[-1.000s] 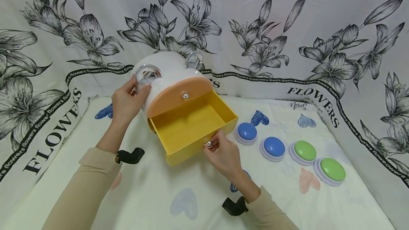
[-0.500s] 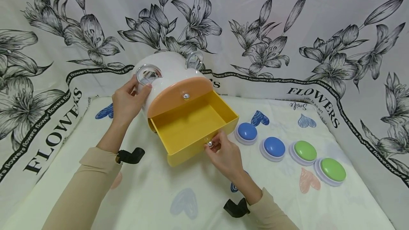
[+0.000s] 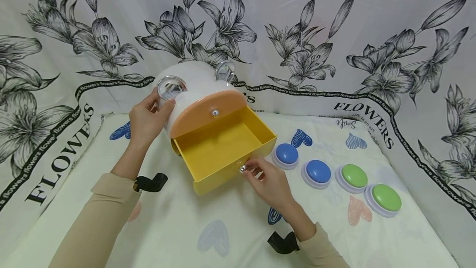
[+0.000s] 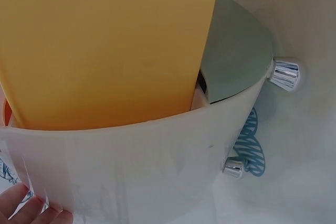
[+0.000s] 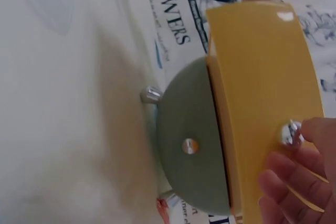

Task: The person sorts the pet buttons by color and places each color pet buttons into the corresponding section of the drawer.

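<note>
A rounded white drawer box (image 3: 193,73) has an orange upper front (image 3: 208,113) and a yellow drawer (image 3: 219,148) pulled far out, with nothing inside. My left hand (image 3: 146,121) holds the white body's left side, its thumb below a clear round ring (image 3: 171,88). The left wrist view catches its fingertips (image 4: 47,211) against the white shell. My right hand (image 3: 271,183) is beside the drawer's silver knob (image 3: 243,168). In the right wrist view its thumb tip is right at the knob, while the other fingers are apart from it and loosely bent.
Two blue push buttons (image 3: 286,153) and two green push buttons (image 3: 354,175) stand in a slanting row to the right. Below the yellow drawer is a grey-green lower front (image 5: 189,129) with its own knob. A flower-printed curtain (image 3: 297,32) hangs behind the heart-patterned cloth (image 3: 171,235).
My right hand has shifted slightly right, its fingers loosening from around the knob. The drawer stays pulled out, and my left hand keeps its place on the body.
</note>
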A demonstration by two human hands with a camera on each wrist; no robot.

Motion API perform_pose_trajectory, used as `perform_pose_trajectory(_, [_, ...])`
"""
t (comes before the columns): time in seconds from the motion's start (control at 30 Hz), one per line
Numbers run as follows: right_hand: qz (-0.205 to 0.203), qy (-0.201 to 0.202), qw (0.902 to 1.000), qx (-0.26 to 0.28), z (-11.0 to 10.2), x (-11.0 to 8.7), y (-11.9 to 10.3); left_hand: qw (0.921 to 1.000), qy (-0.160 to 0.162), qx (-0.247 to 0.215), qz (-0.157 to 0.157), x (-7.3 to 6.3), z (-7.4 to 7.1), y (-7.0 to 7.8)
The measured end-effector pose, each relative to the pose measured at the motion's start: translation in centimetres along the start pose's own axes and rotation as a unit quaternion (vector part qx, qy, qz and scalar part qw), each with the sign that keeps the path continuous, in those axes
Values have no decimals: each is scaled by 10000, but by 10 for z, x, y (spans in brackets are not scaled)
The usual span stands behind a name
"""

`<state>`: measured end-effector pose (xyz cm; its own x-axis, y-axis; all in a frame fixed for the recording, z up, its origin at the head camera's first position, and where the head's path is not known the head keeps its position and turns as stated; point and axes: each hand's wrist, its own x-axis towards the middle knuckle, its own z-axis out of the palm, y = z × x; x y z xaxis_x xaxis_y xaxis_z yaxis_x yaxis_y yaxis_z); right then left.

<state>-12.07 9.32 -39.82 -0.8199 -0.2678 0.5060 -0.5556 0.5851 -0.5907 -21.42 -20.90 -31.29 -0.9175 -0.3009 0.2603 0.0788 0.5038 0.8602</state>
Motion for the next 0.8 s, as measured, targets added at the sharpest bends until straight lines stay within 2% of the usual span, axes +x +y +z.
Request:
perform_pose_trajectory(0.13, [-27,-3,9999,126,-7,-3,9,10000,27,18,20,0,0,-1])
perform_pose_trajectory(0.27, [110,172,9998,78,-15,-5,19,10000,31,4,81,-1,0,-1])
perform_pose_trajectory(0.6, [863,476,9951,91,-32,-3,50,10000,7,17,4,0,0,0])
perform_pose_trajectory(0.8, [1042,489,9933,-125,-41,-1,69,10000,18,67,-53,0,1,-1])
